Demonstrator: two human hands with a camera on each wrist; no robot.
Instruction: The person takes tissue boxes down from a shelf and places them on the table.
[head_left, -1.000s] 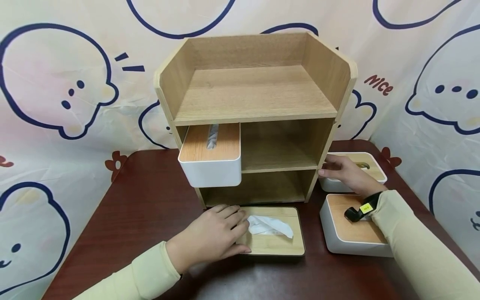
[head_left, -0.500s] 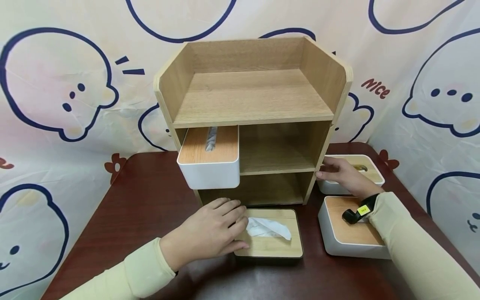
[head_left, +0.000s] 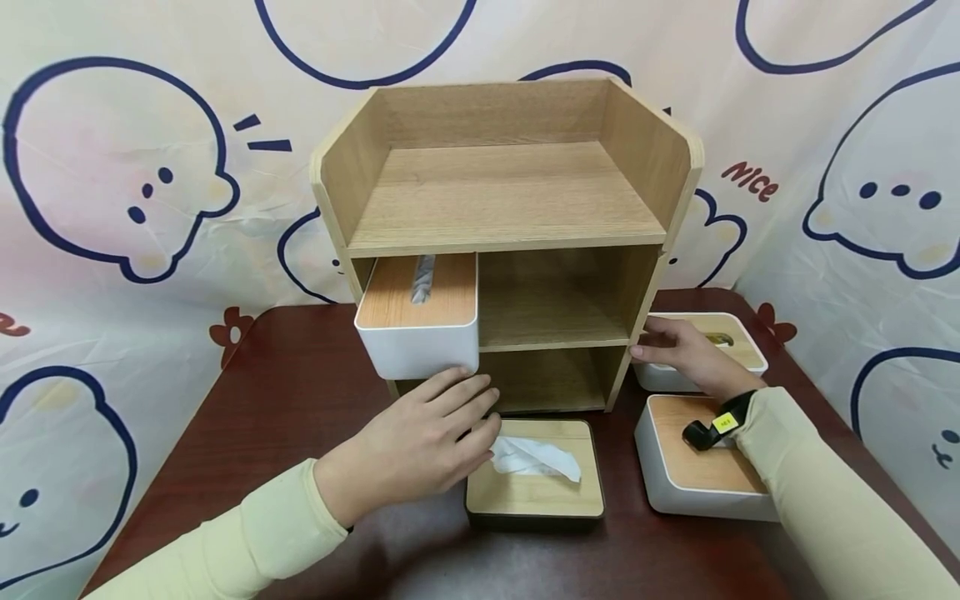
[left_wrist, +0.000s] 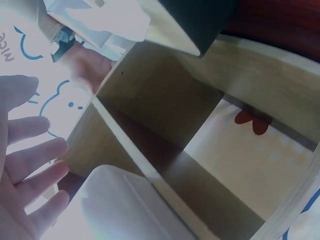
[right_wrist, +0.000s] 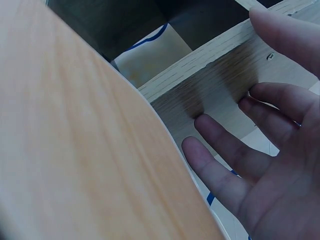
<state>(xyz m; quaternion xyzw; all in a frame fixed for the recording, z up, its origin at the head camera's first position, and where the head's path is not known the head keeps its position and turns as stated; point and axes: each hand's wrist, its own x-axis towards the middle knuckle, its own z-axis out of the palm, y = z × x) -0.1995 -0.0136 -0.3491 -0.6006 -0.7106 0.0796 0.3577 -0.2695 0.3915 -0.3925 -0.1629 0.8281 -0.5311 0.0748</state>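
Observation:
A white tissue box (head_left: 420, 352) with a wood-grain lid juts out of the left part of the shelf unit's (head_left: 510, 187) middle level. My left hand (head_left: 420, 446) has its fingertips right at that box's lower front edge. In the left wrist view the fingers (left_wrist: 35, 155) are loosely extended beside the white box (left_wrist: 120, 200). Below, a dark tissue box (head_left: 536, 504) with a pale lid lies on the table, a white tissue sticking out. My right hand (head_left: 693, 354) touches the unit's right side panel (right_wrist: 220, 95) with its fingertips.
Two more white tissue boxes stand on the right: a nearer one (head_left: 693, 467) under the right wrist and a farther one (head_left: 738, 333) behind the hand. Dark red table (head_left: 300, 358) lies underneath. A cartoon-print curtain (head_left: 180, 325) hangs behind.
My left hand has lifted off the dark tissue box and moved up to the lower front of the white one in the shelf. The right hand stays at the side panel.

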